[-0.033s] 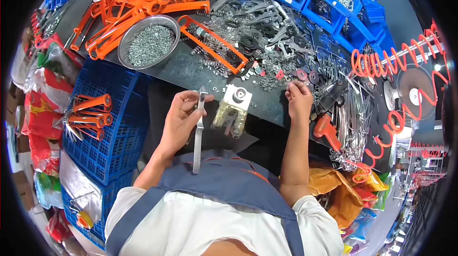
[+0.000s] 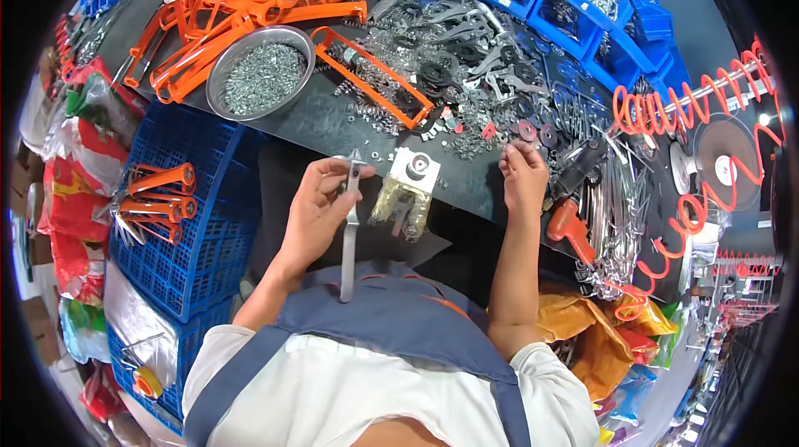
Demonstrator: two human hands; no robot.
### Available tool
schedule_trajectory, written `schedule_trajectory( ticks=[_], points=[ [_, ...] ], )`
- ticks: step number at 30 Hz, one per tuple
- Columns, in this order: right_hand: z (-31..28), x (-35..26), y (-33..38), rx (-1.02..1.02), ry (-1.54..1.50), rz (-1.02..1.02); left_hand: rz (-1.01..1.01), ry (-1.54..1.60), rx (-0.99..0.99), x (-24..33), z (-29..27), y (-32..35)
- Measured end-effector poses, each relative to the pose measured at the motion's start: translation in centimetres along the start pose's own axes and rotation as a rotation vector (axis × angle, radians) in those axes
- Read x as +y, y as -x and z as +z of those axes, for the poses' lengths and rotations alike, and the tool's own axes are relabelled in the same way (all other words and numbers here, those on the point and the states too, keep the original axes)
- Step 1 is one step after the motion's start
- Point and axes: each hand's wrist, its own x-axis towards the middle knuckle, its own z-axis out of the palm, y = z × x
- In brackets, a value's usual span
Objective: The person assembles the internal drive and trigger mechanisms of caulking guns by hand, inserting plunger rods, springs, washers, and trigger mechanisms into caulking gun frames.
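My left hand (image 2: 318, 201) is closed around a long silver metal lever (image 2: 348, 260). The lever's narrow forked head points up past my fingertips, and its flat shank hangs down in front of my apron. Right of that hand, a small white fixture (image 2: 405, 162) with a round black-and-metal centre sits at the bench edge; yellowish tape wraps its lower part. My right hand (image 2: 524, 176) hovers at the near side of the loose small parts, thumb and fingertips pinched together. Whatever is between those fingertips is too small to make out.
Orange frames (image 2: 250, 14) are heaped at the back left, beside a steel bowl (image 2: 218, 97) of small metal pieces. Springs and grey levers (image 2: 483, 39) cover the middle. Blue bins (image 2: 499, 2) line the back. An orange-handled power tool (image 2: 570, 230) and coiled red hose (image 2: 666, 110) are at right.
My left hand and the lever have shifted very slightly to the right. The right hand has moved a tiny bit to the right, still pinched.
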Motion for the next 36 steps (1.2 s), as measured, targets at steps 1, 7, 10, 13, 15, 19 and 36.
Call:
schedule_trajectory(
  ticks=[1, 7, 10, 13, 15, 19, 36],
  points=[
    [1.1, -1.0, 1.5, -0.078, 0.002, -0.089, 0.019, -0.025, 0.014, -0.1, 0.5, 0.0],
    [8.5, -3.5, 11.5, -0.45, 0.325, -0.605, 0.12, -0.088, 0.013, -0.7, 3.3, -0.4],
    [9.5, -2.9, 11.9, -0.468, 0.416, -0.709, 0.155, -0.169, -0.012, -0.5, 3.6, -0.2],
    [10.1, -2.6, 12.1, -0.506, 0.414, -0.726, 0.179, -0.188, 0.018, -0.6, 3.5, -0.2],
    [10.8, -2.6, 12.5, -0.414, 0.586, -0.926, 0.201, -0.217, 0.032, -0.4, 3.3, 0.0],
    [11.8, -2.1, 12.9, -0.383, 0.611, -1.059, 0.254, -0.23, 0.081, -0.4, 2.8, 0.1],
    [13.1, -1.6, 12.9, -0.592, 0.522, -0.851, 0.122, 0.067, 0.155, -1.5, 1.1, -0.6]
  ],
)
